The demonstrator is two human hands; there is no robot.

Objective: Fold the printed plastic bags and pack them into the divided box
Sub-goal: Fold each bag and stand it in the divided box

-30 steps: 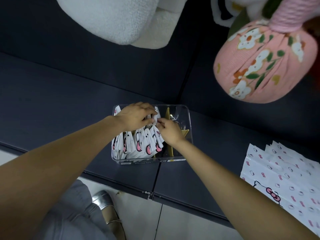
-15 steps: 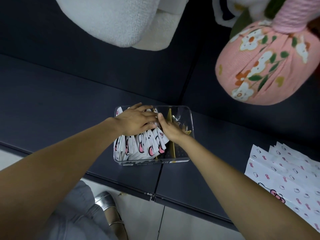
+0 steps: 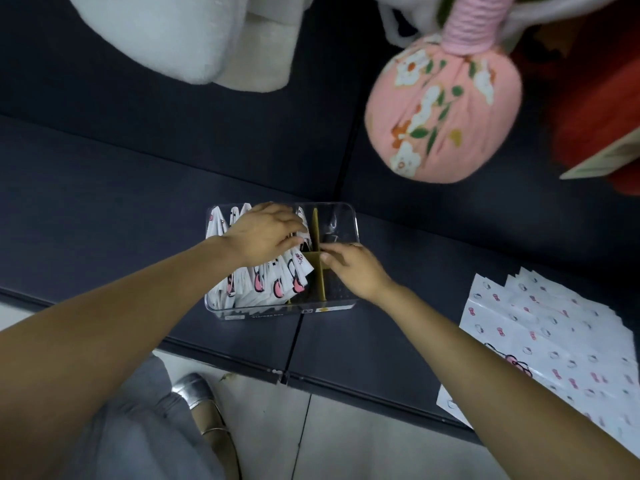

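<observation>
The left hand (image 3: 264,233) lies palm down, fingers nearly straight and together, pressing on the tops of the folded bags (image 3: 266,282) that stand on edge in the left part of the clear divided box (image 3: 341,216); its grip is released, flat on the bags rather than closed round any of them; the right hand (image 3: 353,271) has its fingers curled, the fingertips (image 3: 327,257) at the crossing of the yellow-brown divider (image 3: 316,226), and whether they pinch the divider or only touch it I cannot tell; the two hands are near each other, apart, with the divider between them; the bags fill the box's left side in a fanned row, white with pink and black print, and the compartments right of the divider hold no bags that show; the box sits on the dark counter (image 3: 104,202) near its front edge, about midway along; a spread stack of flat printed bags (image 3: 554,341) lies at the counter's right front, well apart from the box; a pink floral cushion (image 3: 446,109) and a white plush thing (image 3: 180,36) sit toward the back.
</observation>
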